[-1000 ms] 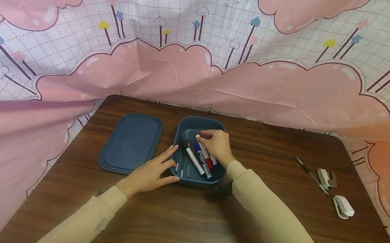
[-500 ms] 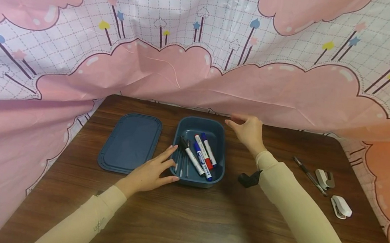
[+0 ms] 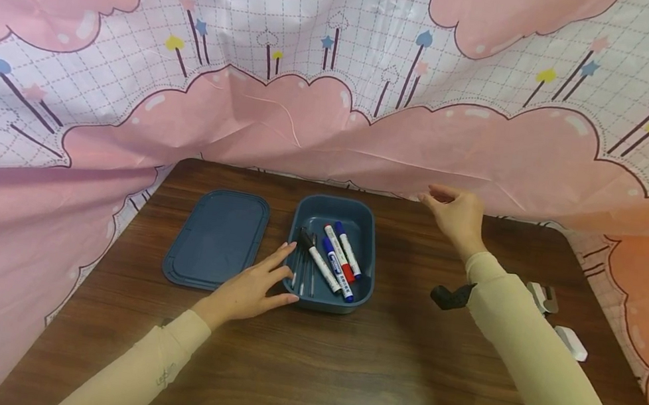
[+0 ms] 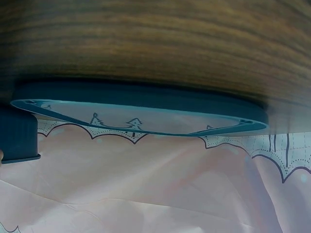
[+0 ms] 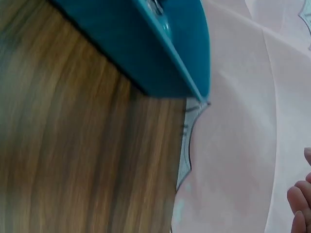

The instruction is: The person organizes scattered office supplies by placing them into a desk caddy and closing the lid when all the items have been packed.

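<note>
An open dark blue box [image 3: 364, 260] stands mid-table with several markers [image 3: 337, 257] lying in it, capped red, blue and black. Its lid [image 3: 217, 238] lies flat just to the left. My left hand [image 3: 255, 283] rests on the table with straight fingers touching the box's near left side. My right hand [image 3: 452, 209] hovers to the right of the box near the table's back edge, fingers loosely bent and holding nothing. The right wrist view shows the box [image 5: 160, 53] from the side and some fingertips [image 5: 297, 201]. The left wrist view shows the lid [image 4: 141, 104].
A pink patterned cloth [image 3: 333, 123] hangs behind and around the brown wooden table [image 3: 306, 361]. Two small white staplers [image 3: 573, 341] lie at the right, partly hidden by my right forearm. A black strap [image 3: 451, 296] sits at my right wrist.
My right hand left the markers in the box, lifted out and moved right along the back edge. The left hand has stayed put.
</note>
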The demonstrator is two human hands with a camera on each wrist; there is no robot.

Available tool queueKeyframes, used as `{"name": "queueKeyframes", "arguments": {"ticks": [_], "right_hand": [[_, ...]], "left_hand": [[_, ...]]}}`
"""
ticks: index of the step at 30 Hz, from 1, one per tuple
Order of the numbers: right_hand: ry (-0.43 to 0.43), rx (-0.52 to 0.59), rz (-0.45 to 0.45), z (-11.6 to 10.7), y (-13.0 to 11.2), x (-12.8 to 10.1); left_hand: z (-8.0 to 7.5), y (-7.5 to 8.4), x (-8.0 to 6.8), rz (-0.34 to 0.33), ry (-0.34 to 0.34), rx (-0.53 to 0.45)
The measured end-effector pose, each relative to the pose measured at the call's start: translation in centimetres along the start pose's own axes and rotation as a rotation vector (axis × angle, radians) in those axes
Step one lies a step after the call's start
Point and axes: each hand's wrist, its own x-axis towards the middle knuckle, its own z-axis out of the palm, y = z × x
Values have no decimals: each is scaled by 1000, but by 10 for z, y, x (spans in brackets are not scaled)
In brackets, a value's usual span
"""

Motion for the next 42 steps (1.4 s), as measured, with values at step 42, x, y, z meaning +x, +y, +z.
{"name": "queueKeyframes", "arguments": {"ticks": [42], "right_hand": [[127, -60, 445, -94, 161, -60]], "left_hand": [[-2, 1, 1, -6, -10, -6]]}}
